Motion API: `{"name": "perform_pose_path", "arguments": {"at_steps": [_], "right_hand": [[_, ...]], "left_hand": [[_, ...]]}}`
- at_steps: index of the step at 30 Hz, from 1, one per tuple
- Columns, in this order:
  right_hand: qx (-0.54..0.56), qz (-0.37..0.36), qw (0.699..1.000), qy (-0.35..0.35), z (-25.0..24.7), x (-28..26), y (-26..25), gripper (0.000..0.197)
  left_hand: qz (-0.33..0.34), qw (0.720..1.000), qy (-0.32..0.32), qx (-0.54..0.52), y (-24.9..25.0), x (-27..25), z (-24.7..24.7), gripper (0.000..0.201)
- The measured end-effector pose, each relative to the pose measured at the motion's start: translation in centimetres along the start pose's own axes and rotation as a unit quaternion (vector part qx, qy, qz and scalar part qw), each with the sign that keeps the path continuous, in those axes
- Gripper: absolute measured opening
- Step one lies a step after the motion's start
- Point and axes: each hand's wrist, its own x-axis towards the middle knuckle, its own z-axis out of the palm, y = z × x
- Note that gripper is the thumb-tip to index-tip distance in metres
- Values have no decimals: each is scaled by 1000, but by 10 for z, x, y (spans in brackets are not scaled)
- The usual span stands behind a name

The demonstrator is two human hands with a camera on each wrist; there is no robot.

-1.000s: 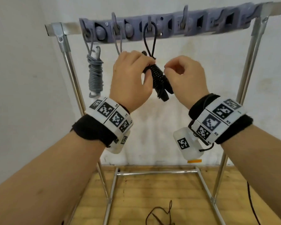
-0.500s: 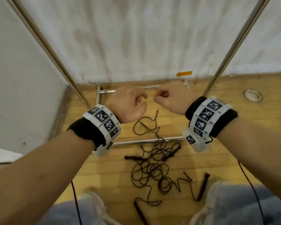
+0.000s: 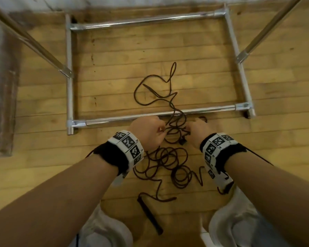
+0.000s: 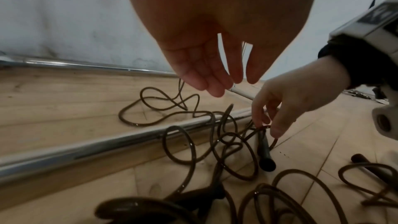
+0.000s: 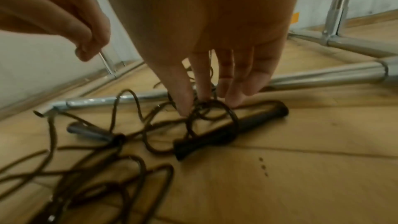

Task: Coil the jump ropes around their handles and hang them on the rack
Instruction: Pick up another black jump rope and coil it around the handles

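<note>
two hands [image 3: 169,132] over tangled jump ropes [image 3: 168,157], wooden floor [image 3: 114,50]

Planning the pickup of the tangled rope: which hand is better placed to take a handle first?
Right. The right hand has fingertips down at the black handle among the rope loops; the left hand hangs open above, touching nothing.

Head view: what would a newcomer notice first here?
The tangled dark jump rope sprawled on the wooden floor, part of it looping over the rack's chrome base bar. Next, both hands reaching into the tangle: the right hand fingering a loop beside a black handle, the left hand hanging just above the rope.
</note>
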Motion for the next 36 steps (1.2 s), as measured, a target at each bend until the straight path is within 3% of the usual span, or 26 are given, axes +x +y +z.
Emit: {"name": "perform_pose_path", "arguments": {"at_steps": [3, 5, 7, 10, 16, 20, 22, 27, 29, 32, 36], "right_hand": [[18, 18, 1000, -15, 15, 11, 12, 27], [104, 15, 994, 14, 13, 14, 14, 19], [195, -31, 978, 70, 3, 11, 9, 11], [273, -91, 950, 120, -22, 2, -4, 24], [383, -133, 893, 195, -65, -18, -22, 23], [433, -172, 849, 250, -86, -35, -35, 13], [466, -188, 823, 265, -101, -46, -41, 13], [457, -217, 806, 306, -155, -82, -60, 11], [456, -228, 799, 318, -175, -102, -69, 11], [430, -244, 787, 369, -201, -135, -79, 20], [450, -257, 774, 363, -223, -176, -91, 22]], "left_hand": [[-18, 1000, -19, -7, -3, 8, 18, 20], [-41, 999, -9, -23, -3, 12, 24, 25], [-49, 997, 7, -57, -1, 16, 25, 38], [-65, 989, 28, -130, 6, 23, 11, 46], [-120, 954, 116, -250, 15, 25, -31, 24], [-88, 951, 151, -255, 30, 21, -65, 13], [-79, 948, 168, -260, 38, 16, -85, 17], [-78, 947, 171, -259, 63, -4, -143, 10], [-75, 931, 165, -317, 78, -15, -168, 6], [-61, 921, 138, -360, 101, -39, -203, 18], [-78, 908, 138, -388, 125, -74, -236, 36]]}}
